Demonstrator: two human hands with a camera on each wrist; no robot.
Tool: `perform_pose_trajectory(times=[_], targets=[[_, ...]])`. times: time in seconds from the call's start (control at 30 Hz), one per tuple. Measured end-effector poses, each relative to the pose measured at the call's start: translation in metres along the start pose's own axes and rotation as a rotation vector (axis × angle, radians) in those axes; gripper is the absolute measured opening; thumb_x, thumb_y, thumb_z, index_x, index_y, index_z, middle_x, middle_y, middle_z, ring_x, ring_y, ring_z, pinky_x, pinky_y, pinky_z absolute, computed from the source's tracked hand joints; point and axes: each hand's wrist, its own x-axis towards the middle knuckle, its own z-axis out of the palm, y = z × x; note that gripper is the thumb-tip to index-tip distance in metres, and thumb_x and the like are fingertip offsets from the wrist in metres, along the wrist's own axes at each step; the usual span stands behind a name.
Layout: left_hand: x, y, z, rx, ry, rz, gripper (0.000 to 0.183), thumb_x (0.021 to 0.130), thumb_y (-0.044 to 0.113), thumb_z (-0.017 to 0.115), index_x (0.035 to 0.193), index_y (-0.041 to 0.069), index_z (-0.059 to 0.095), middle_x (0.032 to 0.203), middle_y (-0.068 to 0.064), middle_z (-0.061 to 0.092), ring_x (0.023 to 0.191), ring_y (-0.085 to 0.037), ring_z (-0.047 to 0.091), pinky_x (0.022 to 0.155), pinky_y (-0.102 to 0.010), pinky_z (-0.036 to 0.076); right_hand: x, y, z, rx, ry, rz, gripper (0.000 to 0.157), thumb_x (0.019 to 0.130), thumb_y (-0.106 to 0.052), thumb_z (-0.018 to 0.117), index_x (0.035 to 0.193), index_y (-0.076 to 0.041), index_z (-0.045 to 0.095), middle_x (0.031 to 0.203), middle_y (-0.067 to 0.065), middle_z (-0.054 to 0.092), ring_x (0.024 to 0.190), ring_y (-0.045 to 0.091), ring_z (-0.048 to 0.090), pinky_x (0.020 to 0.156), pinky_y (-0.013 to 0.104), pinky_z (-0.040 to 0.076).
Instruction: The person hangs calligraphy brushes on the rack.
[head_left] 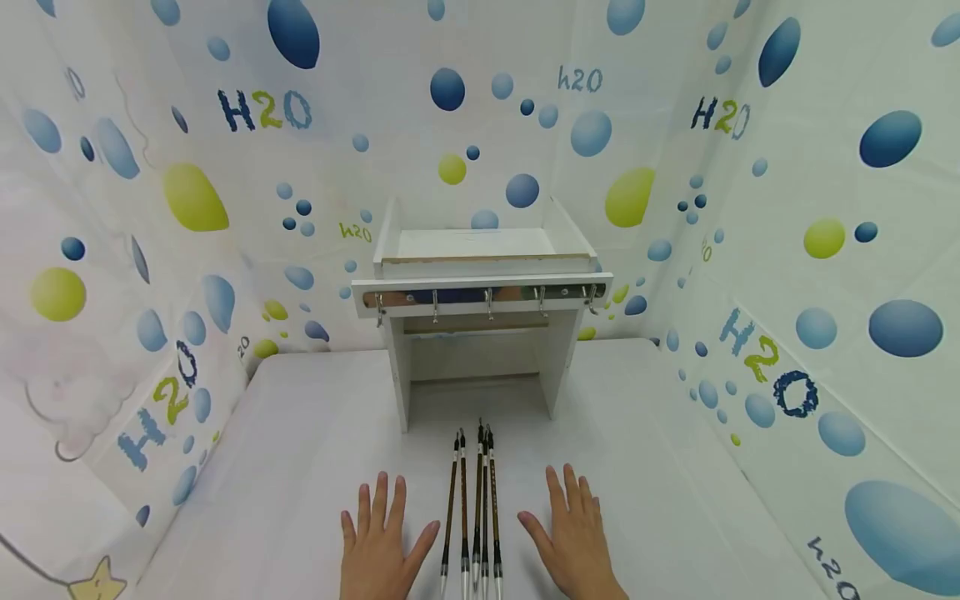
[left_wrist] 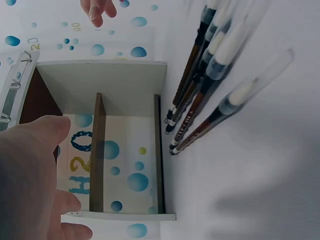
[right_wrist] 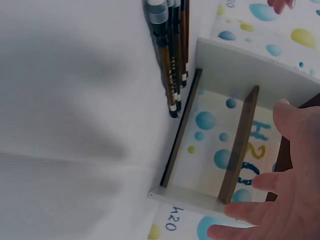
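Several writing brushes [head_left: 477, 508] with brown and dark handles lie side by side on the white table, their capped bristle ends towards me. In the left wrist view the pale bristles and clear caps [left_wrist: 232, 45] show up close. My left hand [head_left: 381, 542] is to the left of the brushes, palm down with fingers spread, holding nothing. On their other side is my right hand [head_left: 576, 537], also spread and holding nothing. Neither hand touches a brush. Beyond the brushes' far ends stands a white shelf rack [head_left: 555, 367] with a row of metal hooks [head_left: 489, 302] across its front.
An open-topped tray section [head_left: 472, 242] forms the top of the rack, and the space beneath it is open at the front. White sheeting [head_left: 510, 125] printed with blue and green drops hangs behind and at both sides. The white table [head_left: 285, 467] extends to either side.
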Motion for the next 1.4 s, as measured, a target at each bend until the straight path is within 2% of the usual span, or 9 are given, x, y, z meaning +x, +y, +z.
perform_pose_trajectory(times=[0.17, 0.27, 0.5, 0.7, 0.87, 1.03, 1.13, 1.27, 1.4], targets=[[0.011, 0.002, -0.007, -0.018, -0.038, -0.01, 0.089, 0.084, 0.071, 0.041, 0.149, 0.013, 0.024, 0.157, -0.015, 0.013, 0.143, -0.044, 0.012, 0.107, -0.068, 0.013, 0.005, -0.007, 0.0, 0.076, -0.011, -0.017, 0.08, 0.087, -0.061, 0.048, 0.147, -0.012, 0.029, 0.151, 0.02, 0.029, 0.134, 0.045, 0.032, 0.1, 0.06, 0.035], [0.019, 0.003, -0.014, -0.031, -0.031, -0.004, 0.09, 0.085, 0.071, 0.038, 0.149, 0.011, 0.021, 0.158, -0.017, 0.01, 0.142, -0.044, 0.011, 0.107, -0.067, 0.015, 0.008, -0.011, 0.001, 0.117, -0.019, -0.022, 0.082, 0.086, -0.06, 0.05, 0.148, -0.012, 0.025, 0.151, 0.019, 0.029, 0.133, 0.042, 0.035, 0.096, 0.057, 0.041], [0.044, 0.004, -0.027, -0.101, 0.069, 0.008, 0.088, 0.088, 0.065, 0.041, 0.15, 0.008, 0.018, 0.156, -0.02, 0.013, 0.14, -0.046, 0.02, 0.102, -0.065, 0.029, 0.015, -0.02, 0.005, 0.219, -0.059, -0.043, 0.083, 0.087, -0.051, 0.057, 0.149, -0.012, 0.018, 0.146, 0.02, 0.033, 0.125, 0.038, 0.044, 0.092, 0.052, 0.046], [0.067, 0.008, -0.032, -0.223, 0.12, -0.024, 0.086, 0.089, 0.061, 0.043, 0.152, 0.015, 0.007, 0.157, -0.017, 0.01, 0.139, -0.042, 0.024, 0.087, -0.059, 0.046, 0.021, -0.024, 0.01, 0.287, -0.129, -0.048, 0.086, 0.086, -0.041, 0.063, 0.149, -0.008, 0.015, 0.14, 0.025, 0.036, 0.124, 0.041, 0.045, 0.095, 0.053, 0.044], [0.088, 0.008, -0.039, -0.324, 0.18, -0.036, 0.084, 0.09, 0.055, 0.047, 0.152, 0.016, 0.005, 0.157, -0.018, 0.012, 0.136, -0.041, 0.03, 0.091, -0.058, 0.044, 0.024, -0.027, 0.018, 0.351, -0.191, -0.044, 0.089, 0.085, -0.036, 0.066, 0.149, -0.005, 0.012, 0.135, 0.026, 0.039, 0.113, 0.035, 0.054, 0.09, 0.049, 0.048], [0.114, 0.008, -0.048, -0.398, 0.297, -0.009, 0.082, 0.09, 0.046, 0.053, 0.151, 0.009, 0.012, 0.152, -0.021, 0.022, 0.134, -0.041, 0.032, 0.098, -0.058, 0.039, 0.028, -0.029, 0.027, 0.406, -0.263, -0.027, 0.091, 0.083, -0.031, 0.069, 0.148, -0.001, 0.013, 0.126, 0.024, 0.044, 0.092, 0.022, 0.057, 0.075, 0.043, 0.05], [0.127, 0.009, -0.054, -0.416, 0.36, 0.002, 0.081, 0.089, 0.039, 0.058, 0.15, 0.007, 0.015, 0.148, -0.023, 0.028, 0.133, -0.041, 0.034, 0.099, -0.057, 0.039, 0.029, -0.03, 0.033, 0.433, -0.296, -0.013, 0.09, 0.081, -0.027, 0.071, 0.146, 0.003, 0.017, 0.12, 0.022, 0.047, 0.09, 0.022, 0.057, 0.074, 0.044, 0.05], [0.142, 0.009, -0.061, -0.433, 0.388, -0.005, 0.079, 0.089, 0.036, 0.059, 0.149, 0.005, 0.019, 0.144, -0.023, 0.033, 0.132, -0.039, 0.037, 0.102, -0.053, 0.038, 0.031, -0.031, 0.04, 0.429, -0.323, -0.003, 0.086, 0.08, -0.026, 0.071, 0.142, 0.009, 0.023, 0.111, 0.019, 0.049, 0.088, 0.022, 0.054, 0.071, 0.044, 0.049], [0.157, 0.01, -0.066, -0.466, 0.38, -0.02, 0.072, 0.089, 0.034, 0.059, 0.146, 0.003, 0.027, 0.138, -0.023, 0.04, 0.126, -0.038, 0.043, 0.1, -0.052, 0.041, 0.034, -0.033, 0.046, 0.428, -0.354, 0.023, 0.081, 0.08, -0.027, 0.072, 0.137, 0.012, 0.03, 0.107, 0.019, 0.048, 0.087, 0.022, 0.053, 0.068, 0.042, 0.048]])
